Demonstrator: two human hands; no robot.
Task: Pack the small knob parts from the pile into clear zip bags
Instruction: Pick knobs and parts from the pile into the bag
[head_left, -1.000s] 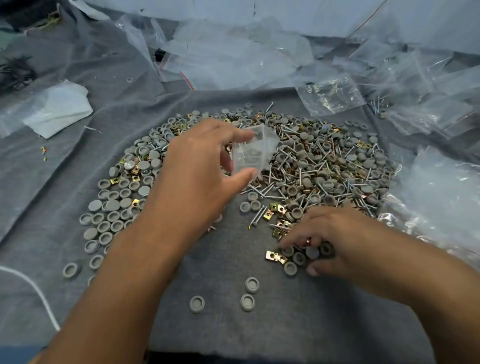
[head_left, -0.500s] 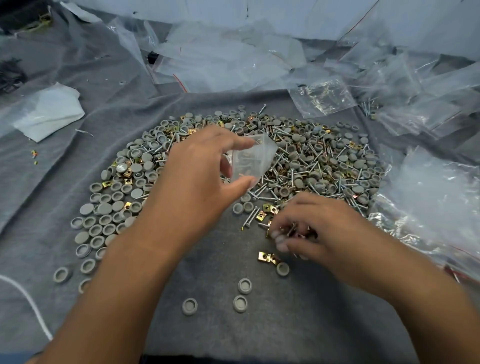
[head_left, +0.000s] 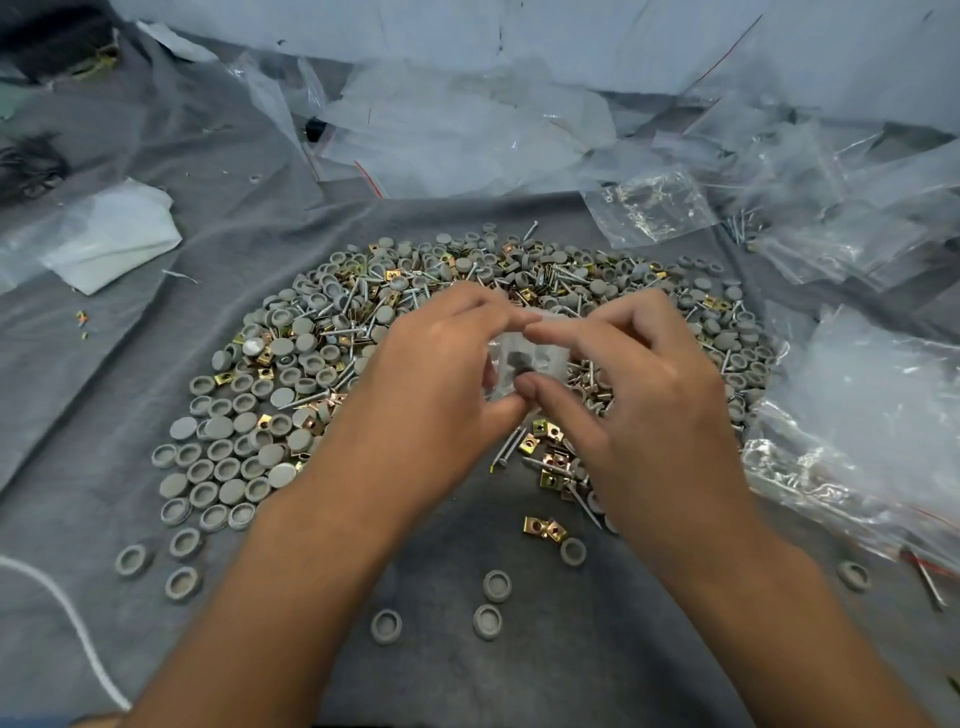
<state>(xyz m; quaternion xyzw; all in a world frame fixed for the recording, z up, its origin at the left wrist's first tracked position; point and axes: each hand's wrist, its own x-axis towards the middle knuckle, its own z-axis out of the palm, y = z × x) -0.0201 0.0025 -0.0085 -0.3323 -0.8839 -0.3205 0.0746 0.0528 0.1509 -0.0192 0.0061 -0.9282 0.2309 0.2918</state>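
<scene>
I read no writing anywhere. My left hand (head_left: 436, 374) and right hand (head_left: 639, 384) both pinch one small clear zip bag (head_left: 530, 358) above the pile (head_left: 322, 353) of grey round knob caps, screws and brass clips on the grey cloth-covered worktop (head_left: 519, 675). Dark parts show inside it. Three loose caps (head_left: 487, 621) lie nearest me.

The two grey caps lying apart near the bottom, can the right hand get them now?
Probably not at once: the right hand is busy at the small clear bag with the left hand. The two grey caps lie uncovered on the cloth, nothing over them.
</scene>
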